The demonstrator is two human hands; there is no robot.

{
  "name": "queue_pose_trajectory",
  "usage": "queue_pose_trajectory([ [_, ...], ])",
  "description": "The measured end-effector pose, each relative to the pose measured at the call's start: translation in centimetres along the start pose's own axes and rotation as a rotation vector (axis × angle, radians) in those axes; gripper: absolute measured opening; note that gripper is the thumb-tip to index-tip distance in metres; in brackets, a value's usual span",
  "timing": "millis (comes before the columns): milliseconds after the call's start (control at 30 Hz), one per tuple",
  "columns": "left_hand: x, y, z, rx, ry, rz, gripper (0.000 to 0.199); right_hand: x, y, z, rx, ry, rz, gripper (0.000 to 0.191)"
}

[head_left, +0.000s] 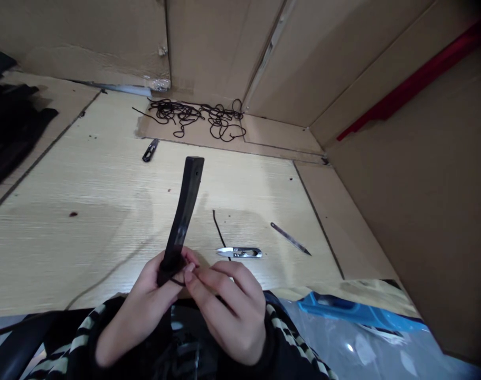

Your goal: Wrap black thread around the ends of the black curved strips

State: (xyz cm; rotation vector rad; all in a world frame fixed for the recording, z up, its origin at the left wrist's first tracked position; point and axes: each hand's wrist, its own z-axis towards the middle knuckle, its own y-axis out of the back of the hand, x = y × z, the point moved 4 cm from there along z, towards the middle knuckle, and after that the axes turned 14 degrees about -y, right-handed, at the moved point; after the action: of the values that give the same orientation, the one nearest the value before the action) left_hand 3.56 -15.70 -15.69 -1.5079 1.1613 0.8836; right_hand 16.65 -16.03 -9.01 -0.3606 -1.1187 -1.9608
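My left hand is wrapped round the lower end of a long, slightly curved black bar. The bar tilts up and away from me over the table, with a small hole near its top end. A short loop of dark cord shows at the bar's lower end, between the hands. My right hand pinches at this cord, its fingertips touching those of the left; the exact grip is partly hidden. Just beyond the right hand lie silver thread snips, on top of a piece of dark cord.
A flat pointed metal tool lies to the right. Black snips lie farther back, near a tangle of dark cord on cardboard. Black pieces are stacked at far left. Cardboard walls enclose the back and right.
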Motion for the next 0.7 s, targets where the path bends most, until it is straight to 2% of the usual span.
queue_pose_trajectory([
  [100, 0.0, -0.1, 0.1, 0.06, -0.008, -0.032, 0.019, -0.2, 0.3, -0.2, 0.077, 0.02, 0.091, 0.01],
  [233, 0.2, -0.1, 0.1, 0.124, -0.005, -0.094, 0.019, -0.3, 1.2, -0.6, 0.177, -0.054, 0.251, 0.011],
  [333, 0.6, -0.1, 0.0, 0.184, -0.053, -0.164, 0.018, -0.6, 1.8, -1.0, 0.185, -0.119, 0.288, 0.012],
  [433, 0.9, -0.2, -0.1, 0.235, -0.088, -0.278, 0.032, -1.0, 2.1, -1.5, 0.194, -0.153, 0.266, 0.013],
  [567, 0.8, -0.3, -0.2, 0.233, -0.088, -0.377, 0.036, -1.8, 2.2, -2.1, 0.189, -0.206, 0.229, 0.014],
  [700, 0.9, -0.1, -0.3, 0.214, -0.127, -0.367, 0.033, -2.6, 1.9, -2.2, 0.186, -0.263, 0.196, 0.013],
])
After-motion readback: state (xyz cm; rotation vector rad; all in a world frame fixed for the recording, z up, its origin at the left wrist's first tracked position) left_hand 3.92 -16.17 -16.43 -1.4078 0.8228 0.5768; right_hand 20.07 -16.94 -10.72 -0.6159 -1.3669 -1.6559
